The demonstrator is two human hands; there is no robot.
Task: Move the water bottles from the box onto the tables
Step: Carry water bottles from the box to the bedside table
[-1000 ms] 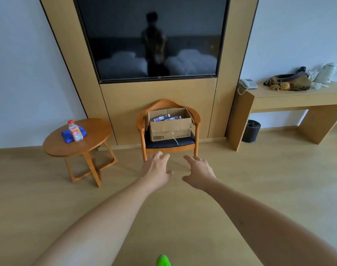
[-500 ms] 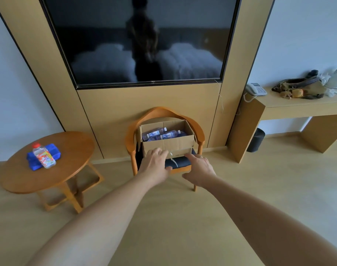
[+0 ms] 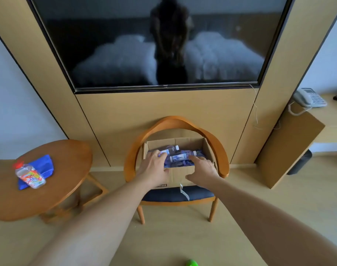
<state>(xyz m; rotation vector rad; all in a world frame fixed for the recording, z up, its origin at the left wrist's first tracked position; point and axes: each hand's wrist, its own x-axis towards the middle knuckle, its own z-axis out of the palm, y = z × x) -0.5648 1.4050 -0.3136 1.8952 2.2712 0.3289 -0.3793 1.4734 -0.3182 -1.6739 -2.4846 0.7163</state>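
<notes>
An open cardboard box (image 3: 180,175) sits on the seat of a wooden armchair (image 3: 175,120) against the wall panel. Several clear water bottles with blue labels (image 3: 178,157) lie inside it. My left hand (image 3: 154,167) reaches over the box's front left edge, its straight fingers touching a bottle (image 3: 171,149) at the left. My right hand (image 3: 202,167) reaches over the front right edge, with its fingertips at the labelled bottle in the middle. Neither hand has closed round a bottle.
A round wooden table (image 3: 68,179) stands to the left, bearing a blue cloth (image 3: 43,163) and an orange-labelled bottle (image 3: 30,176). At the right a wooden desk (image 3: 330,116) carries a phone (image 3: 307,97), with a dark bin (image 3: 300,162) under it. A big TV (image 3: 163,41) hangs above the chair.
I have come closer to the chair. Both hands have moved forward from in front of the box to over its front edge and onto the bottles.
</notes>
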